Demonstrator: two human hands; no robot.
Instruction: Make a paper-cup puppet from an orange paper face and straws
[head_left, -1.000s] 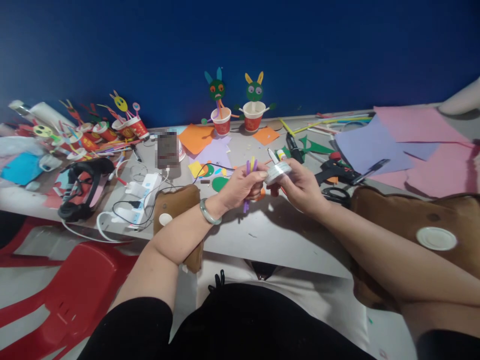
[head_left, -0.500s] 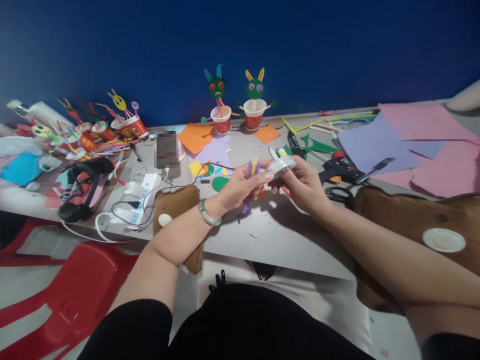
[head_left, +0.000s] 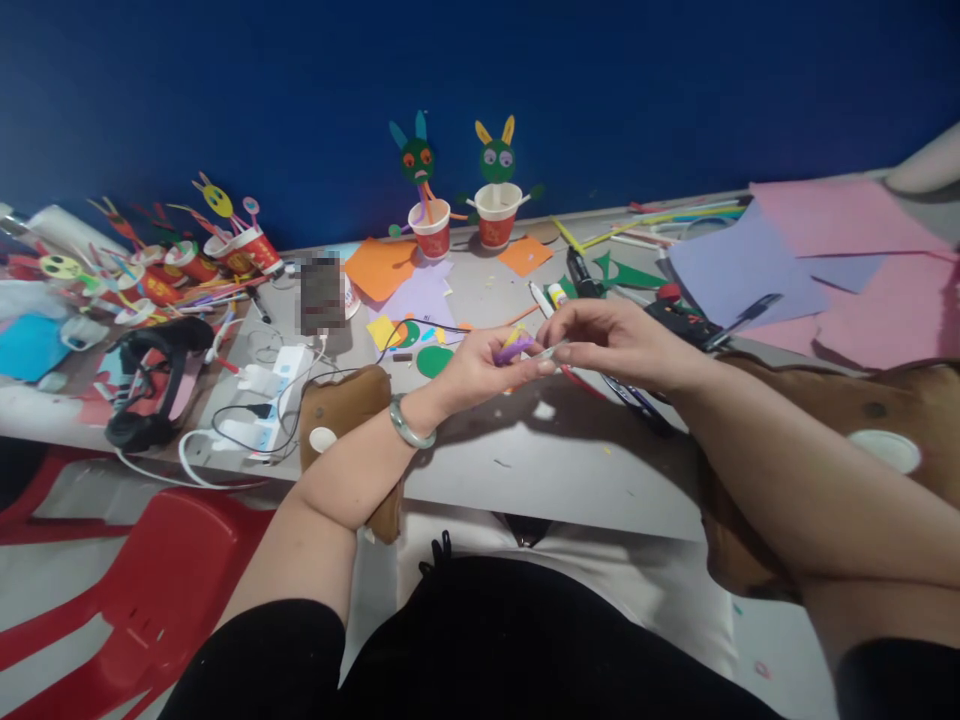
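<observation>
My left hand (head_left: 487, 365), with a bangle on the wrist, is closed around purple and yellow straws (head_left: 515, 345). They point towards my right hand, and only their ends show. Fingertips of my right hand (head_left: 600, 340) are pinched on a thin whitish piece of tape (head_left: 553, 352), which also meets my left thumb. Whether this is the roll's edge or a loose strip, I cannot tell. Both hands are above the table's front half. Beyond them lie a glue stick (head_left: 556, 295) and a white marker (head_left: 538, 297).
Two paper-cup figures (head_left: 430, 230) stand by the blue wall. Coloured paper (head_left: 720, 265) and a pen (head_left: 742, 322) lie right. Left are a phone-like blurred object (head_left: 321, 292), a power strip (head_left: 279, 400), a black headset (head_left: 157, 380) and several cup figures (head_left: 251, 248). A red chair (head_left: 165, 570) stands below.
The round tape roll seen between my hands no longer shows its face. My right hand has turned over, knuckles up, and the straws have tilted from upright to lying rightwards.
</observation>
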